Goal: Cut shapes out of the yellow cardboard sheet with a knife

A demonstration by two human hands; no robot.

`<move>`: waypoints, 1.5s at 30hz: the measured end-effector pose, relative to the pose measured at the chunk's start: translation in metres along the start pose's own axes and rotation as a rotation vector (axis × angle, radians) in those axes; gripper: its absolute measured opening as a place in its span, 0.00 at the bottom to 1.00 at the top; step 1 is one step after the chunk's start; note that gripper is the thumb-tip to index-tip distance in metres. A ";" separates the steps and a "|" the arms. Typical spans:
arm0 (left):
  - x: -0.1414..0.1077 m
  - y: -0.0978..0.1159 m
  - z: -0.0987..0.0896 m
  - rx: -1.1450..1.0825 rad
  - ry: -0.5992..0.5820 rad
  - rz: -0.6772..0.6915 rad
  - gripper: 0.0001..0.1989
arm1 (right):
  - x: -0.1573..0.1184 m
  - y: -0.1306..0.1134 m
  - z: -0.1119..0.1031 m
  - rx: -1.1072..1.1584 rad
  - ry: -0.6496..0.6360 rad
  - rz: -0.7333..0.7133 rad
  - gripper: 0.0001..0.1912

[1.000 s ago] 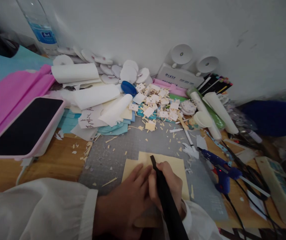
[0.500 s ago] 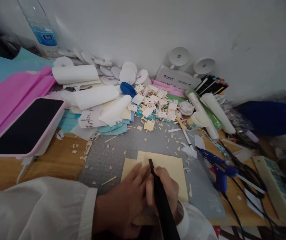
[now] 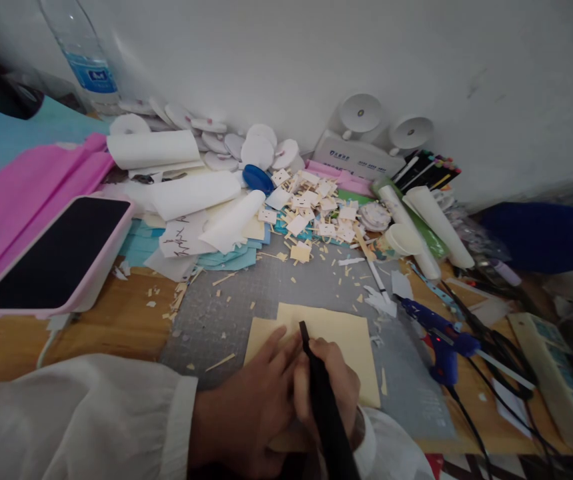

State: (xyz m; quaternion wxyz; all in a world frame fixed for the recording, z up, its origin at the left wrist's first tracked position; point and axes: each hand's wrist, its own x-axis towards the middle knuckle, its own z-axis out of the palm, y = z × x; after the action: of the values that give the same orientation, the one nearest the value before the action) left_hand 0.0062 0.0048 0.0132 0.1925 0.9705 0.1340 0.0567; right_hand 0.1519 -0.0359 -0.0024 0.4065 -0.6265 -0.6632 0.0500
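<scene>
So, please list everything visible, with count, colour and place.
Paper: count unclear, pale yellow, on mat
Pen-like tool: one, black, over paper
Mat: one, grey, on desk
Desk: one, brown, below
Scraps: many, pale, across mat
Little paper figures: many, cream, beyond mat
Disc: one, blue, beside figures
Pads: many, white, by wall
Phone: one, black-and-pink, left
Bottle: one, clear, back left
Paper rolls: several, white, both sides
Glue gun: one, blue, right
Scissors: one, black, right
Markers: several, dark, back right
Far-right clutter: too unclear
Left hand: one, bare, on paper
Right hand: one, bare, around tool
Sleeves: two, white, at wrists

Black tool (image 3: 322, 393) — tilted over yellow paper (image 3: 349, 326)
</scene>
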 end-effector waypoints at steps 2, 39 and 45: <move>0.000 0.000 0.001 0.011 -0.010 0.003 0.40 | 0.002 0.004 -0.006 0.031 0.099 0.064 0.04; 0.008 -0.002 0.018 0.190 0.021 -0.051 0.21 | 0.069 0.059 -0.030 0.558 -0.353 0.212 0.09; 0.010 0.000 0.016 0.177 0.016 -0.061 0.20 | 0.072 0.048 -0.032 0.580 -0.574 0.129 0.13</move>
State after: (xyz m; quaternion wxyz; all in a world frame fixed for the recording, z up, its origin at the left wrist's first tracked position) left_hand 0.0184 0.0020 -0.0012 0.1068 0.9786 0.1695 0.0464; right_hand 0.2172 0.0225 0.0253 0.3608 -0.4868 -0.6674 0.4329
